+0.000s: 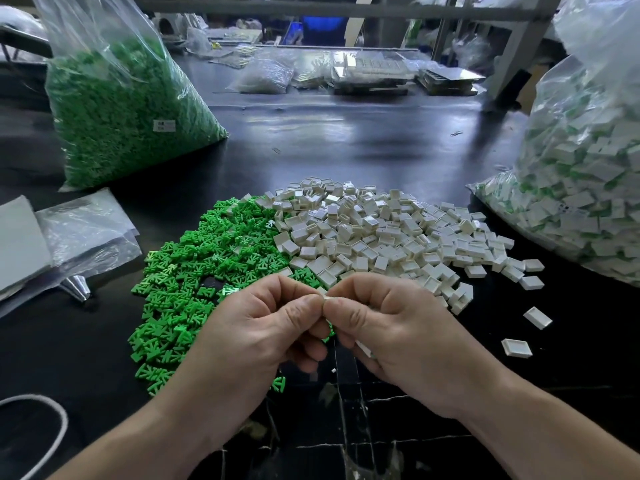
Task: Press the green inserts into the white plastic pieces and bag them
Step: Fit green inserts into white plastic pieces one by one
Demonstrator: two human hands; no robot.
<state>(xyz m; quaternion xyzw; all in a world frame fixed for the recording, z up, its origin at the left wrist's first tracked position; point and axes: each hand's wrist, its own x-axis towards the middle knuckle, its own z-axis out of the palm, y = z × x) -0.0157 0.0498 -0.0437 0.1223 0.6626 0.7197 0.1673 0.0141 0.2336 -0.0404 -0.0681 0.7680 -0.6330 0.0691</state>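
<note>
A heap of green inserts (194,271) lies on the dark table, touching a heap of white plastic pieces (381,230) to its right. In front of both heaps my left hand (263,327) and my right hand (388,327) meet, thumbs tip to tip, pinching one small white piece (327,299) between them. A bit of green shows under my fingers. My right hand also holds another white piece (363,348) in its lower curled fingers. Whether an insert sits in the pinched piece is hidden.
A big clear bag of green inserts (117,109) stands at the back left. A large bag of assembled white pieces (581,188) fills the right side. Flat empty bags (79,233) lie at the left, a white cord (52,420) at the bottom left, and loose white pieces (517,348) at the right.
</note>
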